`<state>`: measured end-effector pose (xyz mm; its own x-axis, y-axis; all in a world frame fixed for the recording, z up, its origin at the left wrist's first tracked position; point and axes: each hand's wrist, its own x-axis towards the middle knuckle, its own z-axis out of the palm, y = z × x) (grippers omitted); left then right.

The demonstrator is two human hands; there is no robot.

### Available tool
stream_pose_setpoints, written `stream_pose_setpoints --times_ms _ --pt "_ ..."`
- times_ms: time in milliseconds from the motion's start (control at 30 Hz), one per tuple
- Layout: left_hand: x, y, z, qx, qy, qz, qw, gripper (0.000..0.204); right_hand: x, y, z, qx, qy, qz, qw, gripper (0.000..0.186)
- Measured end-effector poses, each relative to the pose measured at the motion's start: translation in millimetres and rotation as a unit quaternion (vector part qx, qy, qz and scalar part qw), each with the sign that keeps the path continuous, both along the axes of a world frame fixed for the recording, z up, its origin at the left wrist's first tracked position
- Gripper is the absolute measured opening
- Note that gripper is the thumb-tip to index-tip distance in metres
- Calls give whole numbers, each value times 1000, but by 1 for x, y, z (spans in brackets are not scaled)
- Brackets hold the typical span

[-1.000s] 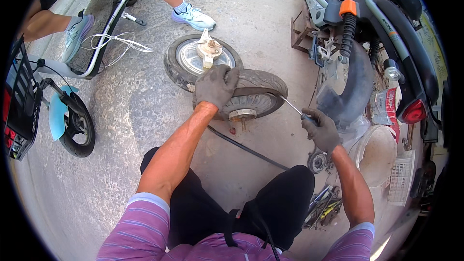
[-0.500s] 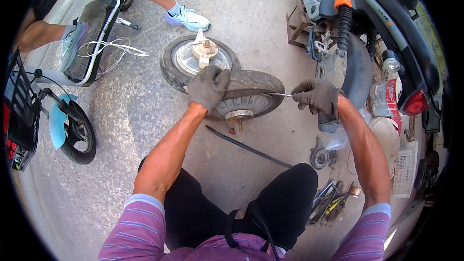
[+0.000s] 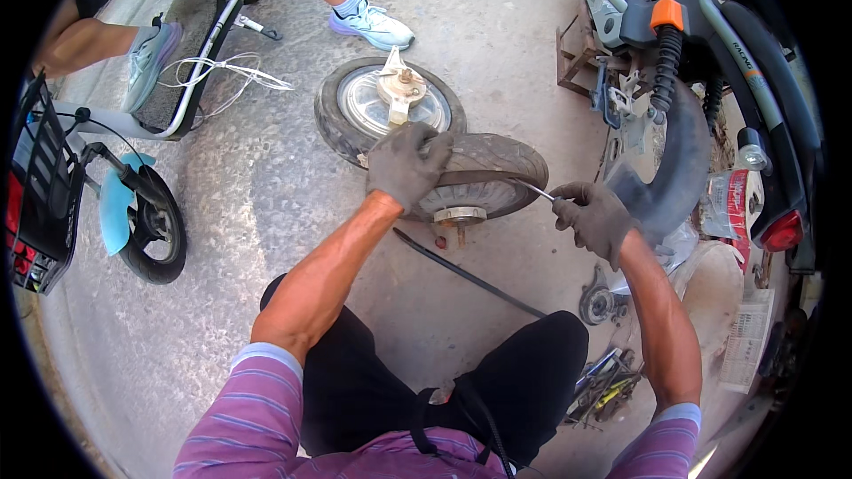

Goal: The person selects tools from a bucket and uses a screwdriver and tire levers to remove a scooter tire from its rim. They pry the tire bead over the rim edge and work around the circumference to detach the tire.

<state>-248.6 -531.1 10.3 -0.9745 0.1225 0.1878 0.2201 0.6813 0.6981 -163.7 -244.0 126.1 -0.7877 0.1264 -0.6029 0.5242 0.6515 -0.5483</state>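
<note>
A wheel with a worn black tire (image 3: 510, 155) stands tilted on the ground before me, its hub (image 3: 460, 215) and axle facing my knees. My left hand (image 3: 404, 161), in a dark glove, is closed over the tire's left part. In my gloved right hand (image 3: 593, 220) is a thin metal tire lever (image 3: 538, 191). Its tip meets the tire's near edge at the right; whether it reaches under the bead I cannot tell. Behind lies a second wheel (image 3: 340, 115), with a pale brake plate (image 3: 401, 86) on top, touching or nearly touching the first.
A long black strip (image 3: 470, 275) lies between the wheels and my knees. At right stand a motorbike (image 3: 679, 120), a gear-like part (image 3: 597, 303) and a pile of tools (image 3: 606, 390). A person's shoe (image 3: 373, 27), a scooter (image 3: 191, 62) and a white cable (image 3: 235, 71) are at left.
My right hand has dropped, so the lever now slants down from the tire toward it instead of lying nearly level. My left hand keeps its hold. The whole view has shifted slightly.
</note>
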Motion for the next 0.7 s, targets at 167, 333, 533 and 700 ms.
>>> stream_pose_setpoints --times_ms 167,333,533,700 --pt "2 9 7 -7 -2 25 1000 42 18 -19 -13 4 31 -57 998 38" --pt "3 28 4 -31 45 50 997 42 90 -62 -141 -47 271 -216 937 40" --pt "8 29 4 -34 72 60 995 38 85 -112 -220 -117 312 -273 903 46" --pt "4 28 5 -66 83 63 992 39 58 -119 -275 -15 353 -236 905 51"
